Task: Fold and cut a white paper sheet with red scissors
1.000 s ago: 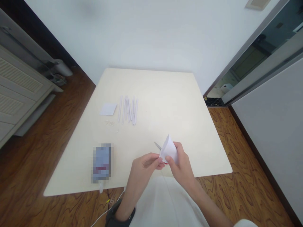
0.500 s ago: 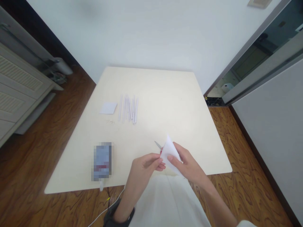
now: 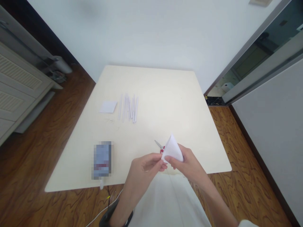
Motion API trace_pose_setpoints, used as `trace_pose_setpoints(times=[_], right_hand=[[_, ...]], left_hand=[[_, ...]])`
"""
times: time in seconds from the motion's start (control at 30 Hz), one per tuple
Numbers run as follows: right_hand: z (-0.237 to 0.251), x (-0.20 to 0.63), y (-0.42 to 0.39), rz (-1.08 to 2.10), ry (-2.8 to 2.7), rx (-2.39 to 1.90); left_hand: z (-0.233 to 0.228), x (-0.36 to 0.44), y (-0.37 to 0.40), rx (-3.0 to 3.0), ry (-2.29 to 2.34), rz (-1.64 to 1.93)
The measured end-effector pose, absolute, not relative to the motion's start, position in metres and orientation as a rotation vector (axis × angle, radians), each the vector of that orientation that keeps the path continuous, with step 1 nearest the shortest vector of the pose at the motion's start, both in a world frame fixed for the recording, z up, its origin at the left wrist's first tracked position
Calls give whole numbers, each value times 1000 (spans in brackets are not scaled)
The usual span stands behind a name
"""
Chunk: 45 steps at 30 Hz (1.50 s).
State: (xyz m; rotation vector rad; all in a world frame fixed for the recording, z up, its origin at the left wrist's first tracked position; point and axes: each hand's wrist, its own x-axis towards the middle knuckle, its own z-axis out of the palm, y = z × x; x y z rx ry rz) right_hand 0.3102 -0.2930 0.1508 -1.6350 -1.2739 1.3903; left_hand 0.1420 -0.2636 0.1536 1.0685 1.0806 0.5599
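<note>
Plain white wall rises behind a cream-coloured tabletop with rounded corners, and brown wood-grain flooring shows on both sides. At the table's near edge, the person's two bare hands hold a thin white sheet of paper bent into a pointed, cone-like shape, its tip upward. The left hand pinches the paper's lower left corner between thumb and fingers; the right hand grasps its right side, thumb across the front and fingers behind. Half a second ago the paper looked flatter, with an edge trailing down past the right thumb; now it curves more compactly, and its tip has shifted slightly right. More of the red-handled metal scissors, lying just behind the paper and partly hidden by it, has come into sight. Farther left, the slender white paper sticks and the flat white paper piece rest where they were, as does the pixelated blue object near the front edge.
</note>
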Motion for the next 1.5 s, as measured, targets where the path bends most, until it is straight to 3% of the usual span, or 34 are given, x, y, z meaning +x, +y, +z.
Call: trace_pose_setpoints(times=[1.07,1.5], right_hand=[[157,306,-291,1294,-1329,-1656],[160,312,-289,1411,-1220,-1531]], left_hand=[[153,141,-263,1054,1087,535],[149,140,-262,1080,1135,568]])
